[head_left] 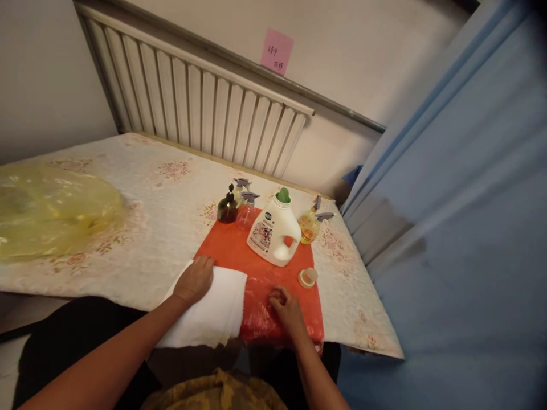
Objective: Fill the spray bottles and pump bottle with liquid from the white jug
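Note:
My left hand (194, 280) lies palm down on a folded white towel (213, 310) at the near edge of the bed, its fingers curled over the towel's far edge. My right hand (287, 307) rests on the orange-red plastic sheet (260, 273), fingers bent and pinched against it, just right of the towel. Behind them on the sheet stands a white detergent jug (273, 230) with a green cap. A small round cap (307, 277) sits to the right of my right hand.
A dark pump bottle (227, 208), two spray bottles (247, 212) and a yellow spray bottle (311, 223) stand behind the jug. A yellow plastic bag (51, 208) lies at left on the floral bedspread (141, 188). A radiator (200, 108) lines the wall; a blue curtain (461, 216) hangs right.

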A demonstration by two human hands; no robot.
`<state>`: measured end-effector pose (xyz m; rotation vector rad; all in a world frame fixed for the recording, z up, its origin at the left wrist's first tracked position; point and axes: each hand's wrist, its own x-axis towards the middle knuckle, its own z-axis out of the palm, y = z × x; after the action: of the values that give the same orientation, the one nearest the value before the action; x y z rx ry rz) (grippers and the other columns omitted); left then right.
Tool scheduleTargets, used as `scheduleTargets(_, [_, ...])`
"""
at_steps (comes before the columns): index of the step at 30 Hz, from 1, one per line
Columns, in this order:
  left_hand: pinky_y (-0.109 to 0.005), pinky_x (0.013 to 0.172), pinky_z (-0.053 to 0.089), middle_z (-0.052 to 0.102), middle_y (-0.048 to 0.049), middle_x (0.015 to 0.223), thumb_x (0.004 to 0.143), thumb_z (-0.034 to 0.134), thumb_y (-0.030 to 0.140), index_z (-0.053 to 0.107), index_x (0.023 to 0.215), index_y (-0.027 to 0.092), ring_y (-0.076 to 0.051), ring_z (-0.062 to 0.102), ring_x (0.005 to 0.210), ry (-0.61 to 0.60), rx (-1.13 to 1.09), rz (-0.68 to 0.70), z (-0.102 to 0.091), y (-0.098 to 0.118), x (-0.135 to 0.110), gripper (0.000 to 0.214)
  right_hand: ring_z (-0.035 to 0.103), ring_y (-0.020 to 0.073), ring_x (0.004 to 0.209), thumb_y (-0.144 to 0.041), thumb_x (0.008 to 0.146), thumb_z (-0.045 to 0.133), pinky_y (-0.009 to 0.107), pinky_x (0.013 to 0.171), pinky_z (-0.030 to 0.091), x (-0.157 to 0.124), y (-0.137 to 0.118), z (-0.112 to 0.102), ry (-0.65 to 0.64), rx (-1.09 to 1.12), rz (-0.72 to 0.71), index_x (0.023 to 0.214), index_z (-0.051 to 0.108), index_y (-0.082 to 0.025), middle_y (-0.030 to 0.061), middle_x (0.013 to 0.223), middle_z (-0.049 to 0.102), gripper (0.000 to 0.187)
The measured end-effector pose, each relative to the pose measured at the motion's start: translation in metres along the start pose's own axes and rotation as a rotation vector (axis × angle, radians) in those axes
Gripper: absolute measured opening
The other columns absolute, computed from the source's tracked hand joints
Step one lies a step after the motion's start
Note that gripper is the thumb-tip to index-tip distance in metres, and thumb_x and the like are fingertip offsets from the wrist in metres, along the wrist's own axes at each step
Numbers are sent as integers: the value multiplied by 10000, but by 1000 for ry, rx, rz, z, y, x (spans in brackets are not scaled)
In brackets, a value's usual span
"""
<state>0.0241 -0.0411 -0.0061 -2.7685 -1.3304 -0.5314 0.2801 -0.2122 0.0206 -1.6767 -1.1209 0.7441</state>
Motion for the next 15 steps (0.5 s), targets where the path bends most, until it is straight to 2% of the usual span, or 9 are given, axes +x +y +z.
scheduleTargets(6, [-399,924,442,610,-142,1002,904,422,132,628,1045,99,-279,536,997,-36,30,24,0,1,-1,252,688,173,691,-134,707,581,287,669,544,-16,-7,32,-85,-134,-65,1026,688,-170,29,800,744,339])
scheduleTargets(10, [-392,911,434,614,-149,1029,916,411,137,634,1045,104,-272,537,997,-67,-1,44,-4,-1,2,260,684,171,804,-109,723,595,284,764,528,-10,-19,49,-91,-242,-139,1056,684,-187,35,914,744,353])
scheduleTargets(15, [-409,890,408,634,-133,1084,883,388,59,636,1114,155,-283,524,1052,-189,-28,86,-24,-11,5,352,652,210,923,-133,776,596,334,859,500,5,-31,65,-50,-399,-190,1094,663,-165,86,1026,712,327])
